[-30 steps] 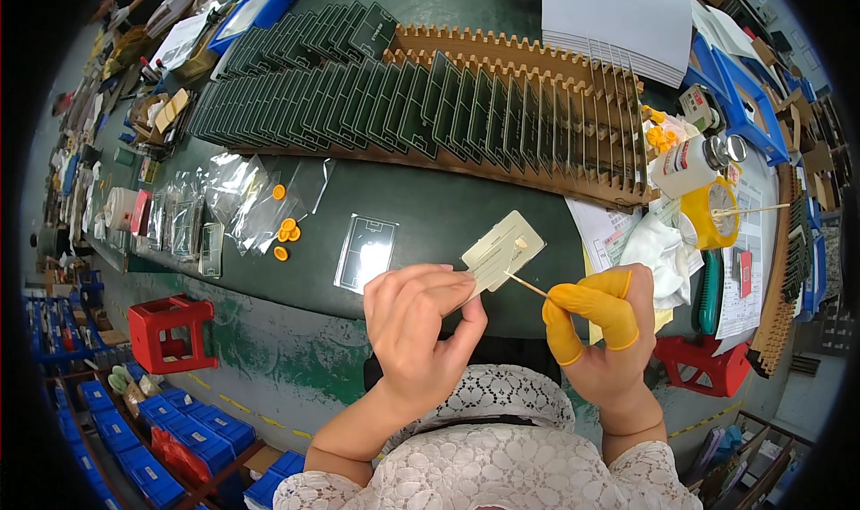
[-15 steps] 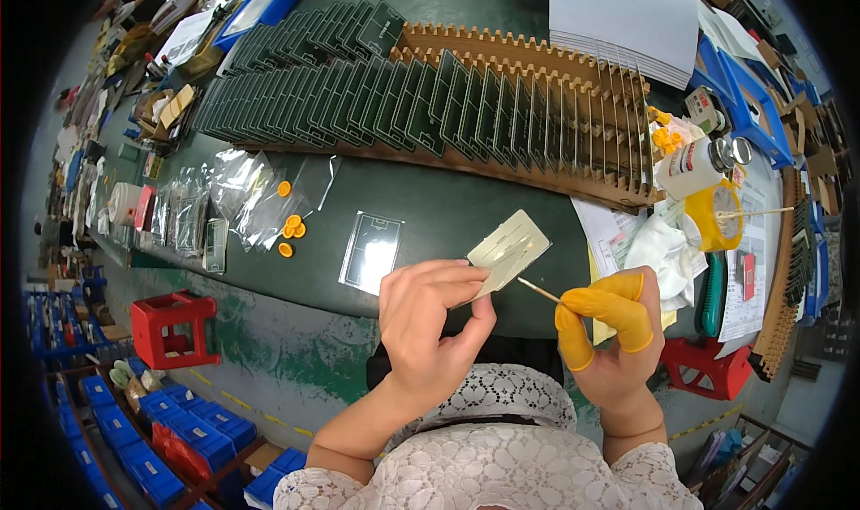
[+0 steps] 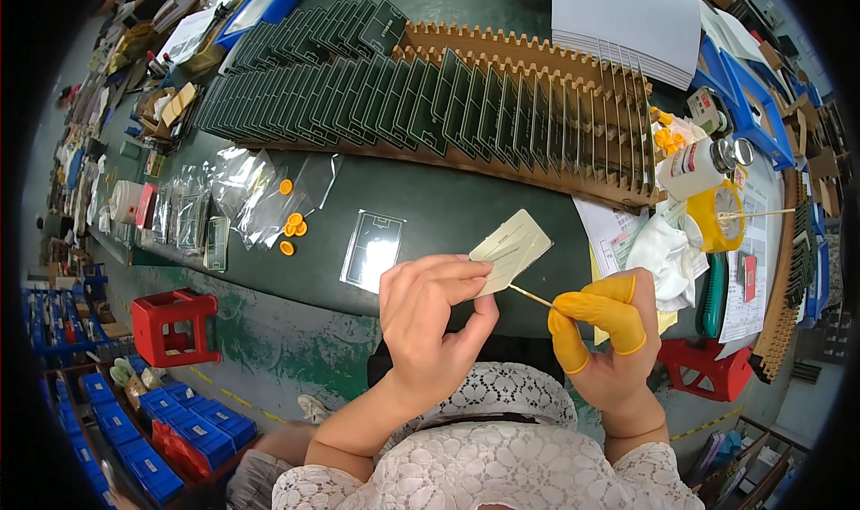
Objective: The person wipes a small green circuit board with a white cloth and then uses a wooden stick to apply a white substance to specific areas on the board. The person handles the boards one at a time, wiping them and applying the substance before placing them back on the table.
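My left hand (image 3: 434,317) pinches a pale cream card (image 3: 511,248) with rounded corners and fine print, tilted above the table. Between the yellow-cotted fingers of my right hand (image 3: 609,331) is a thin cotton swab (image 3: 530,295), its tip at the card's lower right edge; whether it touches cannot be made out. A dark green card with white pitch lines (image 3: 372,250) lies on the table to the left of my left hand. Beyond my hands, many similar green cards (image 3: 394,98) stand in notched brown racks (image 3: 573,71).
Orange finger cots (image 3: 294,223) and clear plastic bags (image 3: 246,188) lie at left. On the right are a white bottle (image 3: 690,171), a yellow tape roll (image 3: 718,219), a white cloth (image 3: 663,250) and a green-handled tool (image 3: 713,295). Red stools (image 3: 175,326) stand beside the table.
My right hand has moved slightly left, bringing the swab tip to the card's edge. The card has turned a little, with less glare on it. A person's leg has appeared at lower left.
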Demonstrator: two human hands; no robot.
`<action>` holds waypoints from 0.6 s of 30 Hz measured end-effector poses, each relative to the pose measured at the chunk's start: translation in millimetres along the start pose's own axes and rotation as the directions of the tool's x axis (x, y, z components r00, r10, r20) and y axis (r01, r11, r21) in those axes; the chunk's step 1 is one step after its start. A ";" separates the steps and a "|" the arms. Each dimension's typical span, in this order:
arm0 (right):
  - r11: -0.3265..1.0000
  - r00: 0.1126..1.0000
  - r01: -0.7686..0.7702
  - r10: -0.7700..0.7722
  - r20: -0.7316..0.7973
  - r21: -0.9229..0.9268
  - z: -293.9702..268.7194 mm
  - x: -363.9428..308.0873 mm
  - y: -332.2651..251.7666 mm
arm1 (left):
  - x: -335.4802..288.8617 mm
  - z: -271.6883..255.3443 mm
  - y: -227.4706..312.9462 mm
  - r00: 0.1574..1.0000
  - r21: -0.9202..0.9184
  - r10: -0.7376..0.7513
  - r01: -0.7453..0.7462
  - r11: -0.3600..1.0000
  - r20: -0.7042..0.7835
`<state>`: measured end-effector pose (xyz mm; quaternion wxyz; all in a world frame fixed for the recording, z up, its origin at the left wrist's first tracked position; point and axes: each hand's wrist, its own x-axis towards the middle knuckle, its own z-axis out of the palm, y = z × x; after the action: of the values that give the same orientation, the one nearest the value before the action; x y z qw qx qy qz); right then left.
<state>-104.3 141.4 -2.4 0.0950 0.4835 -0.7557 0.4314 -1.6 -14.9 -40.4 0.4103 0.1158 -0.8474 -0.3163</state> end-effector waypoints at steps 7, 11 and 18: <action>1.000 1.000 0.006 -0.006 -0.001 -0.006 -0.5 0.2 0.5 | 0.1 0.8 -0.5 1.000 0.015 0.007 -0.007 1.000 -0.002; 1.000 1.000 0.009 -0.009 0.009 -0.007 -0.3 0.4 0.7 | 0.0 0.6 -0.4 1.000 0.013 0.006 -0.006 1.000 -0.002; 1.000 1.000 0.002 -0.002 0.010 -0.009 0.0 -0.6 -0.3 | 0.2 -0.4 0.0 1.000 0.017 0.005 -0.005 1.000 0.002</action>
<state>-103.7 141.7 -2.6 0.0938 0.4858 -0.7577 0.4254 -1.4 -15.1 -40.1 0.4095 0.1169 -0.8507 -0.3081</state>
